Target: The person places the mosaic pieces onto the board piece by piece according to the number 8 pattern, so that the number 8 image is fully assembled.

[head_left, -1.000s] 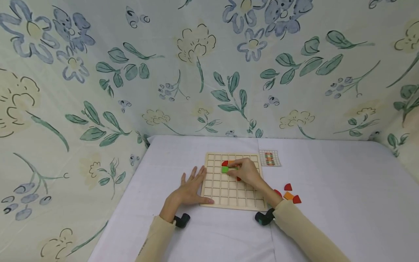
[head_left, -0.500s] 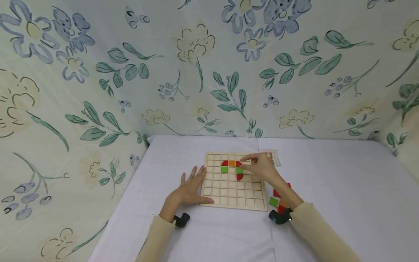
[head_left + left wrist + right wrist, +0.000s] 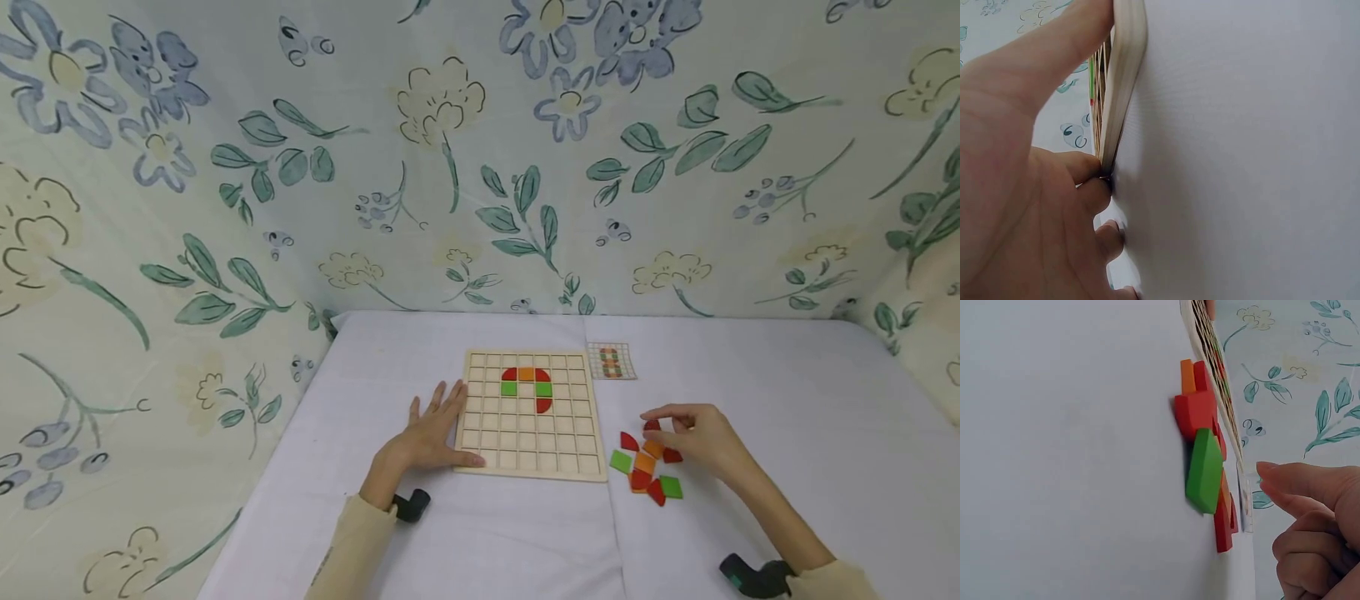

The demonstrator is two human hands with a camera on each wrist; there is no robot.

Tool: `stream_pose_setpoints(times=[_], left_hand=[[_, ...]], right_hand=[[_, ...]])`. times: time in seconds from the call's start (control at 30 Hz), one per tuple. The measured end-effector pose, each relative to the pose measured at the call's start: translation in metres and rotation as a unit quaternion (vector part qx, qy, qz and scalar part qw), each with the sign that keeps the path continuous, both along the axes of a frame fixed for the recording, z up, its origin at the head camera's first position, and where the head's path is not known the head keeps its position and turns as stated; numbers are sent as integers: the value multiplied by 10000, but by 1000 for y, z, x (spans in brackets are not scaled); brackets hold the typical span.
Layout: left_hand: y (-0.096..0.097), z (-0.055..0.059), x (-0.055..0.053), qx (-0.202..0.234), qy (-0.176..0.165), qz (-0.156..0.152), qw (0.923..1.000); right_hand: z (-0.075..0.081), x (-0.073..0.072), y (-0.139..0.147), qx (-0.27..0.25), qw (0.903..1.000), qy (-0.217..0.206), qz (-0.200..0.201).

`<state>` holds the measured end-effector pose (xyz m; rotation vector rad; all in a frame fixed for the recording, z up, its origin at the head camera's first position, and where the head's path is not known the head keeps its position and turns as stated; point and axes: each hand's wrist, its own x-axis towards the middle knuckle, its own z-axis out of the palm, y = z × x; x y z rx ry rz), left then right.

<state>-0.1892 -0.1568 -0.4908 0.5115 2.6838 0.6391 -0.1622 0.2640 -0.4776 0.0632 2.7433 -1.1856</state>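
Loose pieces (image 3: 644, 463) in red, orange and green lie in a crowded heap to the right of the gridded board (image 3: 525, 422); several touch or overlap. A patterned card (image 3: 612, 361) lies just beside the board's far right corner. The board carries six pieces: a red piece (image 3: 509, 375), an orange piece (image 3: 526, 375) and a second red across one row, a green piece (image 3: 509, 389) and another green below the two reds, and a third red under the right-hand green.

The left hand (image 3: 433, 433) rests against the board's left edge with fingers spread, the thumb at the near left corner. The right hand (image 3: 701, 437) is poised over the heap, thumb and forefinger parted about a red piece; the right wrist view shows the fingertips above the heap, gripping nothing. A narrow strip separates the board's right edge from the heap. Black devices (image 3: 411, 505) are worn at both wrists.

The surface (image 3: 780, 375) is covered in white cloth, creased near the board, and extends well beyond the heap on the right. Floral cloth (image 3: 450, 208) hangs behind its far edge and along the left side.
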Motion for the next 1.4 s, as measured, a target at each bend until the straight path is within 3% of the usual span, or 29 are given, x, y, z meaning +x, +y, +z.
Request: stream_pose_setpoints(times=[0.17, 0.4, 0.63, 0.93, 1.1, 1.4], left_hand=[[-1, -2, 0, -27, -19, 34, 10000], [0, -3, -1, 5, -10, -23, 10000], [0, -1, 0, 29, -18, -35, 10000], [0, -2, 1, 4, 8, 6, 10000], [1, -1, 2, -16, 24, 11, 10000], [1, -3, 1, 1, 16, -38, 10000]], right_hand=[[-12, 14, 14, -102, 9991, -400, -46], [-18, 23, 17, -42, 9992, -368, -113], [-21, 20, 15, -42, 9994, -282, -202], [-21, 14, 11, -11, 10000, -42, 11], [-21, 12, 9, 157, 9997, 77, -178], [-22, 18, 10, 126, 9985, -109, -513]])
